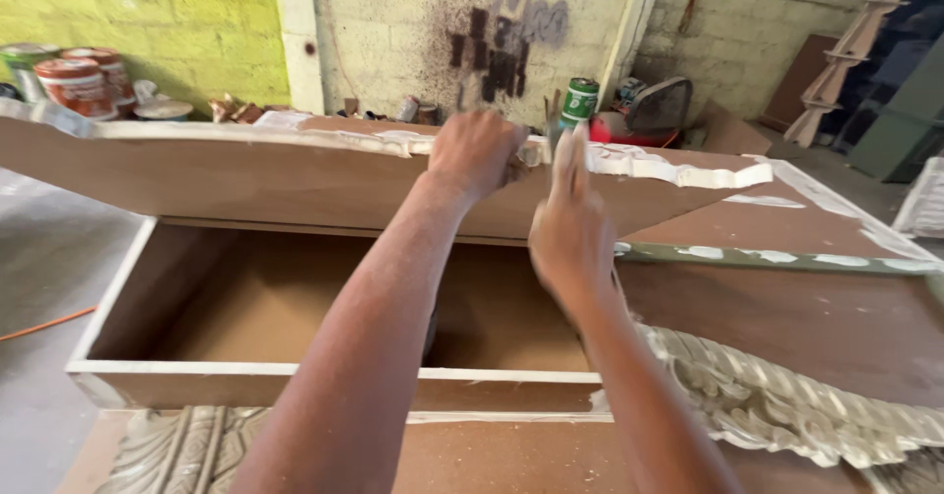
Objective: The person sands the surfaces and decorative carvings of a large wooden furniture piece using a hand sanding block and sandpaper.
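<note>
Left hand (pixel 475 152) gripping filler-smeared board edge (pixel 295 140) at 12 o'clock, right hand (pixel 570 233) at 1 o'clock, fingers flat and unclenched, carved moulding (pixel 777 406) at 4.

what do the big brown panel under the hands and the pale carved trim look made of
The big brown panel looks like fibreboard or plywood: flat, matte, no visible grain, edge smeared with white filler. The pale carved trim seems wood or cast moulding under a pale coat; which, I cannot tell.

Tilted brown wooden panel (pixel 246 184), top edge smeared with white filler, propped over an open box frame (pixel 295 371).
</note>
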